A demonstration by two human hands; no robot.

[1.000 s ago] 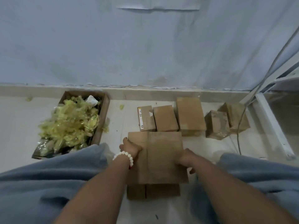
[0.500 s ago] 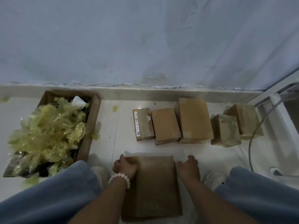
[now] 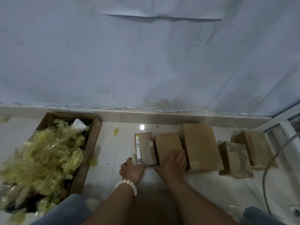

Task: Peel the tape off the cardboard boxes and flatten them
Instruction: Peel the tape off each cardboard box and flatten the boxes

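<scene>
Five boxes (image 3: 201, 146) on the floor (image 3: 112, 161) are not yet flattened. My left hand (image 3: 132, 170) grips the near end of the small white-labelled brown cardboard box (image 3: 146, 148). My right hand (image 3: 172, 164) lies flat on the plain brown cardboard box (image 3: 167, 143) beside it. The open carton (image 3: 91, 143) brims with peeled yellowish tape (image 3: 40, 159).

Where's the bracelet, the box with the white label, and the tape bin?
bracelet (image 3: 128, 184): head view, a white bead on the wrist.
box with the white label (image 3: 146, 146): head view, its brown top.
tape bin (image 3: 90, 143): head view, its right cardboard wall.
</scene>
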